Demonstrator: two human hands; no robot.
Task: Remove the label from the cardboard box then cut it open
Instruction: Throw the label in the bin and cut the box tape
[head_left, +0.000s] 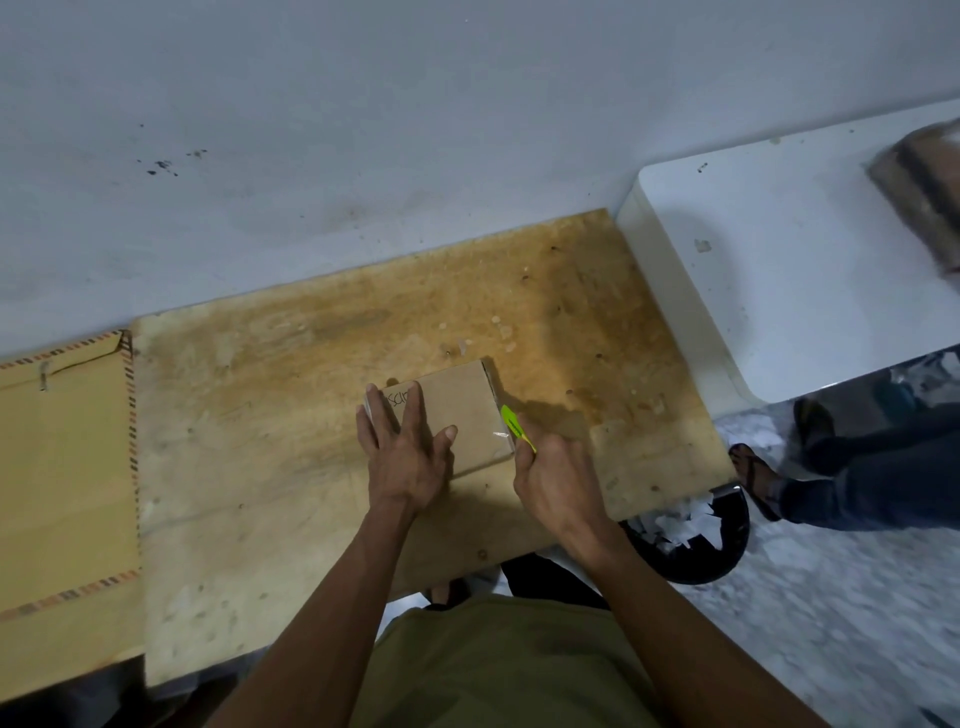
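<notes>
Left hand (402, 457) is pressed flat on the box (457, 415); a green cutter (517, 427) is gripped by the right hand (558, 486) at its right edge, running near-to-far.

- We see our own body from above, nearest the camera, on the near side of the table (311, 519).
- We wear an olive-green shirt (509, 670) of plain cloth, with no print or marking that we can make out.
- Both forearms are bare from the bottom of the frame up to the wrists; no sleeve reaches them.
- Our left hand (402, 457) and right hand (558, 480) are bare: no gloves, and no rings, watch or bands that we can see.
- Just past the shirt's far hem, under the table edge, dark trousers (550, 582) show.
</notes>
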